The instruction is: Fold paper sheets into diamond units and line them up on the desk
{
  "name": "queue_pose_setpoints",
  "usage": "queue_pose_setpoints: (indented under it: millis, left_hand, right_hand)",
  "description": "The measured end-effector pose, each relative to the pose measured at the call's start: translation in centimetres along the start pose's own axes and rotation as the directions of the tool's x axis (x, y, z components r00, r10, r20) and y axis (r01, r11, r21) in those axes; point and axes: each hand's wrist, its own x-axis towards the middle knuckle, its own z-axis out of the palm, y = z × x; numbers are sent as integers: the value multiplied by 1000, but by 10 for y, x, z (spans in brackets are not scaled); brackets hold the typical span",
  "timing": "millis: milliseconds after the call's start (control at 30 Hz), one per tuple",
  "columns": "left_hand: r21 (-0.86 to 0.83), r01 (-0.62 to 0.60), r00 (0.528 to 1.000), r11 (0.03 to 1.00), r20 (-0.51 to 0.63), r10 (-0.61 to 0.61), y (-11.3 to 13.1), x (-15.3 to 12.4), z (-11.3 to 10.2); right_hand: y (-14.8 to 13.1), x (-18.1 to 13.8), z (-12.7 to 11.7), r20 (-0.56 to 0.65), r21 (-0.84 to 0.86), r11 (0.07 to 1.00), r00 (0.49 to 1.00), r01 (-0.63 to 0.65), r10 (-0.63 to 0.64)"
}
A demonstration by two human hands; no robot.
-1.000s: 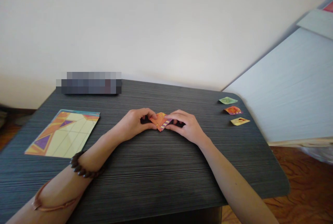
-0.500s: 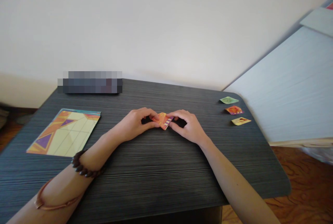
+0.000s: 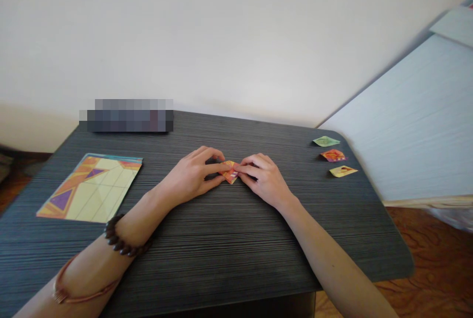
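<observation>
A small orange folded paper (image 3: 229, 173) lies on the dark striped table (image 3: 221, 239), near its middle. My left hand (image 3: 194, 174) pinches its left side with thumb and fingertips. From the right, my right hand (image 3: 263, 177) presses its fingertips on the paper's other side. Most of the paper is hidden under my fingers. A dark bead bracelet (image 3: 121, 241) circles my left wrist.
A stack of patterned paper sheets (image 3: 90, 188) lies at the left of the table. Three small folded papers, green (image 3: 325, 141), red-orange (image 3: 333, 155) and yellow (image 3: 343, 171), sit near the right edge. A pale board (image 3: 417, 125) leans beside the table on the right.
The orange paper has been folded smaller, and my fingers have closed in over it. Both hands stay at the table's middle.
</observation>
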Motion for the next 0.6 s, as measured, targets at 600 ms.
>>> queue_pose_setpoints:
  millis: [600]
  left_hand:
    - [50,37,998,998,44,-39,1,0,0]
  right_hand:
    - [-3,1,0,42,92,987,991,-131,127]
